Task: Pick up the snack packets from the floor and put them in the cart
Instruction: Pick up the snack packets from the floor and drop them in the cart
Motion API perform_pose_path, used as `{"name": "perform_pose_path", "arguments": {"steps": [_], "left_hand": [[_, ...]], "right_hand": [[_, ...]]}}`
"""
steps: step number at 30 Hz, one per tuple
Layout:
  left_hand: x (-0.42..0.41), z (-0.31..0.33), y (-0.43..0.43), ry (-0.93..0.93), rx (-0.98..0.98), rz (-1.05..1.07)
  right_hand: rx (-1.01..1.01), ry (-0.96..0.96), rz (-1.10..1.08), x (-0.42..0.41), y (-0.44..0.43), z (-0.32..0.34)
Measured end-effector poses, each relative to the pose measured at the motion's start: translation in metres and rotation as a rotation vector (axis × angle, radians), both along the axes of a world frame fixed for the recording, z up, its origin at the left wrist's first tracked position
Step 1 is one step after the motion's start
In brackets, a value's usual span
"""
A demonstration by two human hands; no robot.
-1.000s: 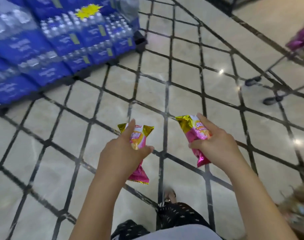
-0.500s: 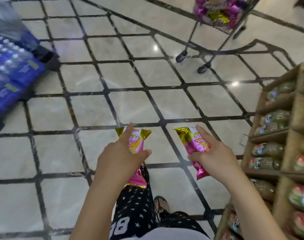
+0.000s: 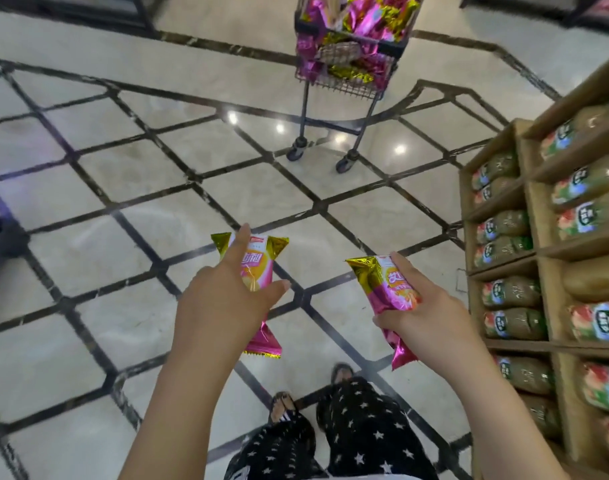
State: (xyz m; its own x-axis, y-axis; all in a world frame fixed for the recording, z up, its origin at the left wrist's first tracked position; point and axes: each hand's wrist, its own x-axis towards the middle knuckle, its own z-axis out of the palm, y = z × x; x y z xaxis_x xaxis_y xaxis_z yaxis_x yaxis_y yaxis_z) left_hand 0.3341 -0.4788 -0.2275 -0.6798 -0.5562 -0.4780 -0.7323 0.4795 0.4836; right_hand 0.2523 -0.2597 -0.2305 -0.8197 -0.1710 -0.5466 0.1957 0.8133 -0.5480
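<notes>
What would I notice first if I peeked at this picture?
Two shiny pink-and-gold foil snack packets pop out in the middle: the left packet gripped in the left hand, the right packet in the right hand. Straight ahead at the top stands a dark wire cart heaped with more shiny packets, and a wooden shelf of greenish bags fills the right side.

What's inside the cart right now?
The cart is heaped with pink and gold packets. Its bottom is buried under them, and the frame cuts off its top.
</notes>
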Motion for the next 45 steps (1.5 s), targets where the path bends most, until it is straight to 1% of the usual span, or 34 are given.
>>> {"name": "perform_pose_path", "arguments": {"steps": [4, 7, 13, 19, 23, 29, 34, 38, 45], "left_hand": [[-0.066, 0.001, -0.010, 0.008, 0.006, -0.083], [-0.123, -0.001, -0.018, 0.031, -0.015, -0.116], [-0.266, -0.005, -0.039, 0.056, -0.072, -0.128], [-0.398, 0.005, -0.051, 0.110, -0.082, -0.143], [-0.457, 0.012, -0.056, 0.094, -0.076, -0.181], [-0.537, 0.011, -0.077, 0.101, -0.082, -0.247], [-0.612, -0.010, -0.112, 0.101, -0.086, -0.310], [-0.692, -0.026, -0.153, 0.107, -0.091, -0.378], [-0.864, -0.005, -0.232, 0.149, -0.176, -0.514]], "right_hand": [[0.002, 0.003, -0.069, -0.055, -0.010, 0.001], [0.001, -0.006, -0.077, -0.111, -0.021, -0.001], [-0.055, 0.018, -0.069, -0.263, -0.052, -0.007], [-0.034, 0.061, -0.074, -0.392, -0.069, 0.013], [-0.049, 0.062, -0.086, -0.445, -0.076, 0.021], [-0.071, 0.030, -0.154, -0.508, -0.087, 0.010], [-0.063, 0.028, -0.222, -0.573, -0.111, -0.006], [-0.074, 0.043, -0.248, -0.645, -0.150, -0.014], [-0.094, 0.088, -0.294, -0.793, -0.234, -0.003]]}}
